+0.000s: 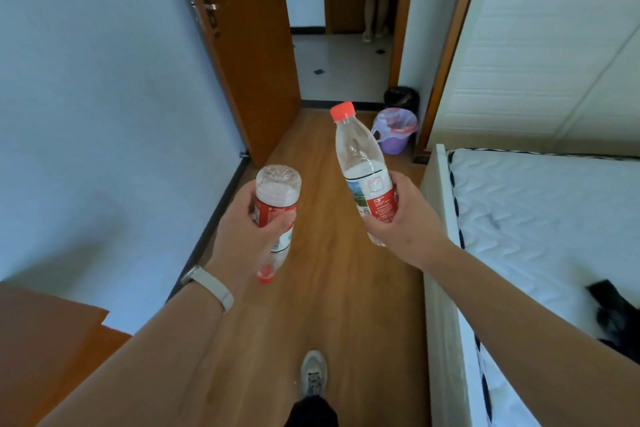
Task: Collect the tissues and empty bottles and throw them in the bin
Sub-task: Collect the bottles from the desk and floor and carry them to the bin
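Note:
My left hand [247, 236] grips a clear plastic bottle [277, 191] with a red label, held upside down so its red cap points at the floor. My right hand [403, 215] grips a second clear bottle [360, 156] by its red label, cap up and tilted to the left. Both bottles look empty. Ahead on the floor, by the door frame, stands a purple bin [394, 130] lined with a pale plastic bag. No tissues are visible.
A black bin [401, 97] stands behind the purple one. An open wooden door [242, 45] is at left, a bed with a white mattress [540, 218] at right, and a wooden floor strip [329, 270] between. A person's legs [375, 7] show in the hallway.

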Demonstrator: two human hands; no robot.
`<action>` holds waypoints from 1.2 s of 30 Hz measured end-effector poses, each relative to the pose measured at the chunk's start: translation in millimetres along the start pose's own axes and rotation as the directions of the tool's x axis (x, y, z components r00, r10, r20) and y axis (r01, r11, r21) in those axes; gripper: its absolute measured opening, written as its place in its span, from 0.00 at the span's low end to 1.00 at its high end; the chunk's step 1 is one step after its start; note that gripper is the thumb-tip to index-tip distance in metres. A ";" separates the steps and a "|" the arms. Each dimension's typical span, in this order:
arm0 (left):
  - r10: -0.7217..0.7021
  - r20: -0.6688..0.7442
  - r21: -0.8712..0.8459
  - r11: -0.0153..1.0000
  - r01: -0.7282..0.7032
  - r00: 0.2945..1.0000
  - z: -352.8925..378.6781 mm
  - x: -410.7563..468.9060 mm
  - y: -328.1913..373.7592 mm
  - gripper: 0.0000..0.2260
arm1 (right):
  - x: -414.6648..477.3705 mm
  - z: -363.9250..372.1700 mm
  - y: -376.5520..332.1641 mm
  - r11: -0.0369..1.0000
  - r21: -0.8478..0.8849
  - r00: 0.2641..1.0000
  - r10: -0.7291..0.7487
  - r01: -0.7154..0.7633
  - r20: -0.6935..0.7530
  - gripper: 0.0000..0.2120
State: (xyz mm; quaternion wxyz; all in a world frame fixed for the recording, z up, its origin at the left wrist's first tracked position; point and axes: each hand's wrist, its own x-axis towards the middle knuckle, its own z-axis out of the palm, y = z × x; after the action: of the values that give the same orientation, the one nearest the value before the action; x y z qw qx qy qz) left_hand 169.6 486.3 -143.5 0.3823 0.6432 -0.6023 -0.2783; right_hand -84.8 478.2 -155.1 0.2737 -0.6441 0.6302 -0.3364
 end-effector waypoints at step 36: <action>0.126 0.218 -0.047 0.992 -0.119 0.968 183.4 408.4 57.5 0.28 | 359.5 -61.8 105.9 0.979 0.037 0.966 0.201 -0.198 -0.161 0.32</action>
State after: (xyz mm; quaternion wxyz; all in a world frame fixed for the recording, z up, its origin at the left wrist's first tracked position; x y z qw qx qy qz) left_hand 36.0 55.3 -155.5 0.3402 0.5634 -0.6747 -0.3339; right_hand -206.8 118.7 -167.0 0.2601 -0.5445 0.7086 -0.3656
